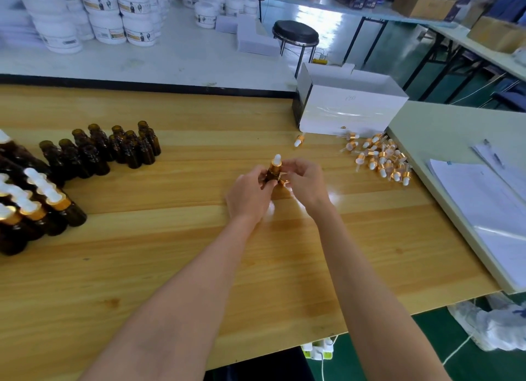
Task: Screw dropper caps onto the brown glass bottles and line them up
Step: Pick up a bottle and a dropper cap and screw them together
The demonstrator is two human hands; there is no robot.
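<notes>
Head view hides most of the bottle [268, 179] behind curled fingers; only a dark sliver of glass shows under its cap [275, 164]. A small gold bit below the right thumb is too blurred to identify. At the left edge the capped bottles [37, 207] are cut off by the frame.

The left hand [250, 193] is curled round the bottle's body and grips it upright. The right hand [303, 181] has its fingertips bent in on the cap's gold collar, pinching it.

The bottle sits between both hands, above the middle of the table [199, 252]. The open bottles [113, 150] stand well to its left, the loose caps [381, 158] well to its right, near a white box [350, 110].
</notes>
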